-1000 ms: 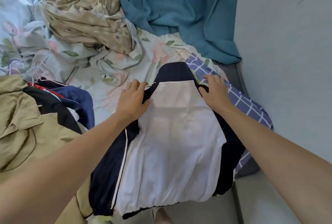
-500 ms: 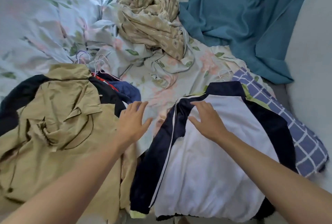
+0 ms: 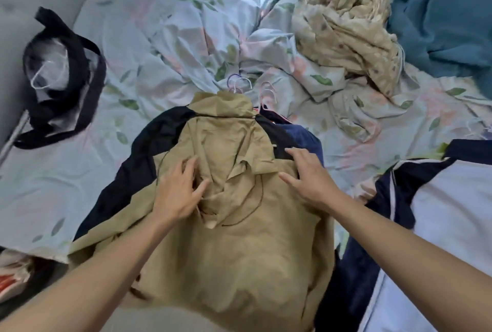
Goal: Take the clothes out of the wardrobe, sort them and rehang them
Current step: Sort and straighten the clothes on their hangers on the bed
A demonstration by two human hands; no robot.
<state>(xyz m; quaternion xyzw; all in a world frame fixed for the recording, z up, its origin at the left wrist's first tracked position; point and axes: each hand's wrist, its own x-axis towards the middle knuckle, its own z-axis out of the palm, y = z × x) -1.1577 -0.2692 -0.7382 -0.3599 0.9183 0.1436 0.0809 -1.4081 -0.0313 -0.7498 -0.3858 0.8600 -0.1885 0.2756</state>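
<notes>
A khaki jacket (image 3: 234, 246) is laid flat on top of a pile of clothes at the near middle of the bed, its long axis running from 6 o'clock to 12 o'clock, with the collar end pointed toward 12 o'clock and the hem toward the viewer. The left hand (image 3: 177, 193) is placed on the jacket just below the collar, at the 9 o'clock side of the crumpled front fold, with fingers spread and slightly bent, touching the cloth and clasping nothing. The right hand (image 3: 308, 177) is set on the jacket's shoulder at the 3 o'clock side, fingers straight and splayed, flat on the fabric without gripping it. Dark navy garments (image 3: 125, 182) are seen beneath the jacket, showing at 9 o'clock and 1 o'clock of it. Hanger hooks (image 3: 241, 85) protrude past the collar at 12 o'clock. A white and navy jacket (image 3: 439, 214) is spread at 3 o'clock, just beside the pile. A floral bedsheet (image 3: 165, 39) is spread under everything. A crumpled beige cloth (image 3: 343, 31) is heaped at 1 o'clock, with a teal blanket (image 3: 442, 12) past it at 2 o'clock. A black bag (image 3: 64, 78) is placed at 10 o'clock, well apart from the pile
</notes>
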